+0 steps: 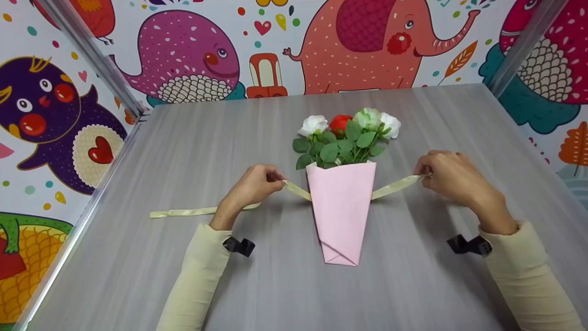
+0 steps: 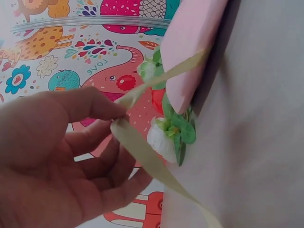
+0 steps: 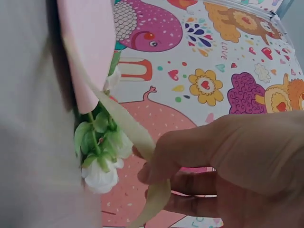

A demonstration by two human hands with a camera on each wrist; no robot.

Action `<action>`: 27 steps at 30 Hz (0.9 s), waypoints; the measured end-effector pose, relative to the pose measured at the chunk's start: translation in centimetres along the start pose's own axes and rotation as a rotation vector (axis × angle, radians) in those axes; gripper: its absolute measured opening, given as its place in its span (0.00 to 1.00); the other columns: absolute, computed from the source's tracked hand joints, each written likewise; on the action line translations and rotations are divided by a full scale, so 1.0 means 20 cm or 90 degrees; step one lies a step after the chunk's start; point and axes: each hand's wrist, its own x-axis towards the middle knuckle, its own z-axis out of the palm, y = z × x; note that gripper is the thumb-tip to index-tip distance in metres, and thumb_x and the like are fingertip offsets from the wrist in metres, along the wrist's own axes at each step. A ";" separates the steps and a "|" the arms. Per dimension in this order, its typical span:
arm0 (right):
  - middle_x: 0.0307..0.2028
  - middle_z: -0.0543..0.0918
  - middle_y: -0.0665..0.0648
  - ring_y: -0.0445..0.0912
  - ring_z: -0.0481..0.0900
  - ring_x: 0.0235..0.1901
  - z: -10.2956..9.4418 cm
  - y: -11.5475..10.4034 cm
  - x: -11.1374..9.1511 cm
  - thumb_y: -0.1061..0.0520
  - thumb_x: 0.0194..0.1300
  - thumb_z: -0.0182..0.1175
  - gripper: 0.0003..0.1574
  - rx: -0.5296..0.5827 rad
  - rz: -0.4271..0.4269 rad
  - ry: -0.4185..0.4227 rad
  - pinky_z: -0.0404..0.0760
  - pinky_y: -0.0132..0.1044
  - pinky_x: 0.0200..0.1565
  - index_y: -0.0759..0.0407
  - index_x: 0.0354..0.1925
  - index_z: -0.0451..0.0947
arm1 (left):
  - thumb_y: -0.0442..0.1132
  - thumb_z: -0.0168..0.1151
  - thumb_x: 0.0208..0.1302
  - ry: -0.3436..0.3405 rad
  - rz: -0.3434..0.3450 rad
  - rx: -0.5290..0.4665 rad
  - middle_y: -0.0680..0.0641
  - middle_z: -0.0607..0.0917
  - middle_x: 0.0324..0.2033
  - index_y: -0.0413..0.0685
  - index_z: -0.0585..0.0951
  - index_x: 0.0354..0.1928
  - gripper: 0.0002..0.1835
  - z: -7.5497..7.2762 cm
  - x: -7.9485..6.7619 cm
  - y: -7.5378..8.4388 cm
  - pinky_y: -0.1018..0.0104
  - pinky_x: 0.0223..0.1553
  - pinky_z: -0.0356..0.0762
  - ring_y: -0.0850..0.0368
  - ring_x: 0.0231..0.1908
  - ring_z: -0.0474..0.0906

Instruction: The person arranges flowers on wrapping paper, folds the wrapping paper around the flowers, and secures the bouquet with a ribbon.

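A bouquet of artificial flowers in a pink paper wrap (image 1: 342,209) lies on the table, its blooms pointing to the far side. White, red and pale green flowers (image 1: 367,118) show above green leaves. A cream ribbon (image 1: 395,186) passes under the wrap and comes out on both sides. To the left of the bouquet, my left hand (image 1: 255,184) pinches the ribbon between thumb and forefinger; its long tail lies on the table beyond the wrist. On the other side my right hand (image 1: 455,179) pinches the ribbon near its other end, which hangs loose in the right wrist view.
The grey wood-grain table (image 1: 294,294) reaches back to a wall (image 1: 275,41) printed with cartoon animals. Metal frame posts (image 1: 87,55) stand at its back corners. A black wrist camera (image 1: 239,246) sits on each sleeve.
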 end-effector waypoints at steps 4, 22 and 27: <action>0.36 0.86 0.60 0.55 0.81 0.39 0.01 -0.05 0.03 0.65 0.59 0.67 0.05 0.027 -0.016 0.069 0.68 0.55 0.47 0.59 0.36 0.86 | 0.35 0.62 0.68 -0.001 0.026 -0.013 0.43 0.88 0.39 0.42 0.87 0.43 0.08 0.00 0.01 0.02 0.67 0.39 0.76 0.54 0.39 0.82; 0.31 0.89 0.58 0.54 0.79 0.38 0.13 -0.24 0.17 0.67 0.55 0.72 0.07 0.089 -0.216 0.275 0.65 0.55 0.51 0.62 0.35 0.86 | 0.38 0.64 0.69 -0.015 0.081 -0.050 0.47 0.87 0.45 0.47 0.87 0.46 0.08 0.05 0.06 0.19 0.57 0.54 0.81 0.52 0.50 0.81; 0.32 0.88 0.57 0.54 0.79 0.40 0.15 -0.30 0.20 0.63 0.56 0.73 0.06 0.091 -0.223 0.262 0.65 0.56 0.54 0.60 0.34 0.86 | 0.38 0.66 0.67 -0.009 0.102 -0.060 0.47 0.88 0.44 0.47 0.86 0.45 0.07 0.09 0.08 0.22 0.59 0.54 0.82 0.52 0.50 0.82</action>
